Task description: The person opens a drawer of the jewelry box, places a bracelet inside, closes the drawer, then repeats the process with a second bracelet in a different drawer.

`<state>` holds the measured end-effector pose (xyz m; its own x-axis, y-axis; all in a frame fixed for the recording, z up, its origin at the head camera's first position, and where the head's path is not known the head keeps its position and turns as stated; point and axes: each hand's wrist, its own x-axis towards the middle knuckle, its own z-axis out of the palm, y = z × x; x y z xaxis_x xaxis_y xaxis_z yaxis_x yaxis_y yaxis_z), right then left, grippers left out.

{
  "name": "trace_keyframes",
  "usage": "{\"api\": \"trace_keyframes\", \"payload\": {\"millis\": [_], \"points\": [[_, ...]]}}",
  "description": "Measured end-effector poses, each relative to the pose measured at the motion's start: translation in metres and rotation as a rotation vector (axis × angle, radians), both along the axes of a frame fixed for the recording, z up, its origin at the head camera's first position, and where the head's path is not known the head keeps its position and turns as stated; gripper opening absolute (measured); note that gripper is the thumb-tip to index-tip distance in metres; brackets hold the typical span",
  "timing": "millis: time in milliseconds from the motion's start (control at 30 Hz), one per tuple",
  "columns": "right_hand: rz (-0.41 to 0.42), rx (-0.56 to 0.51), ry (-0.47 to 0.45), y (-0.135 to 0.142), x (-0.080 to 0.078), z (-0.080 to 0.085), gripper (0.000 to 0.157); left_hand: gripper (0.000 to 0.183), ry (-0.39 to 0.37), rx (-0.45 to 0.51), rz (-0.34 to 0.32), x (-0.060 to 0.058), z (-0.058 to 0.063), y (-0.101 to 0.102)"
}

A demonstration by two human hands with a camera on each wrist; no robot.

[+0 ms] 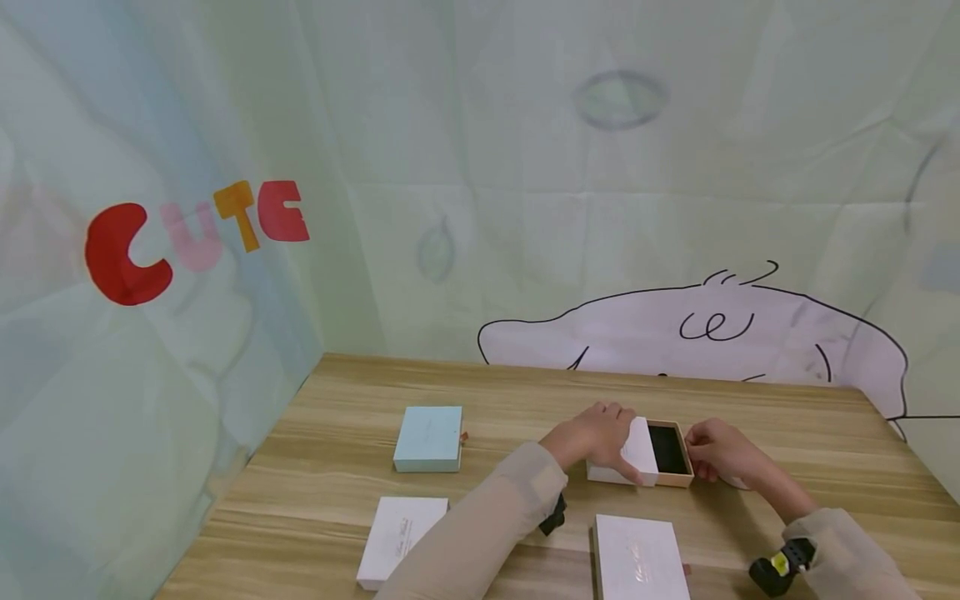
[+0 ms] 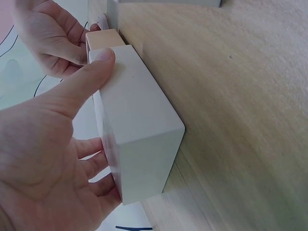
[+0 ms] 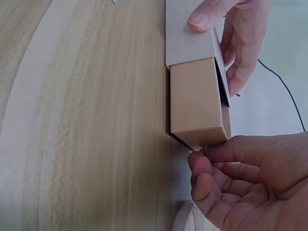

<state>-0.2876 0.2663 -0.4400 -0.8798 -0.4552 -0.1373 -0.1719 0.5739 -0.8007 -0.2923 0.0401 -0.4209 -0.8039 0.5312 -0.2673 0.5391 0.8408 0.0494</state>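
A white sliding gift box (image 1: 640, 446) lies on the table, its peach drawer (image 3: 195, 96) pulled partway out to the right. Black lining (image 1: 667, 450) shows inside the drawer. My left hand (image 1: 600, 435) grips the white sleeve, thumb along the near side (image 2: 132, 96) and fingers on the far side. At the drawer's outer end, my right hand (image 1: 723, 454) pinches a small pull tab between thumb and forefinger; the fingertips hide most of it. Beneath the right hand sits a white rounded object (image 3: 185, 219), partly covered.
A light blue box (image 1: 428, 439) with a small brown tab stands to the left. Nearer are a white box (image 1: 397, 533), partly behind my left sleeve, and another white box (image 1: 641, 558) at the front. A printed cloth wall (image 1: 420, 275) rises behind the wooden table (image 1: 315, 467).
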Motion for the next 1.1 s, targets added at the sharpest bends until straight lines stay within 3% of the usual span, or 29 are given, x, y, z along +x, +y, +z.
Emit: {"api": "trace_keyframes", "payload": {"millis": [1100], "points": [[-0.043,0.080,0.027,0.0101,-0.0035,-0.0021,0.010,0.102,0.013,-0.005,-0.015,0.0007,-0.0016,-0.0011]]}}
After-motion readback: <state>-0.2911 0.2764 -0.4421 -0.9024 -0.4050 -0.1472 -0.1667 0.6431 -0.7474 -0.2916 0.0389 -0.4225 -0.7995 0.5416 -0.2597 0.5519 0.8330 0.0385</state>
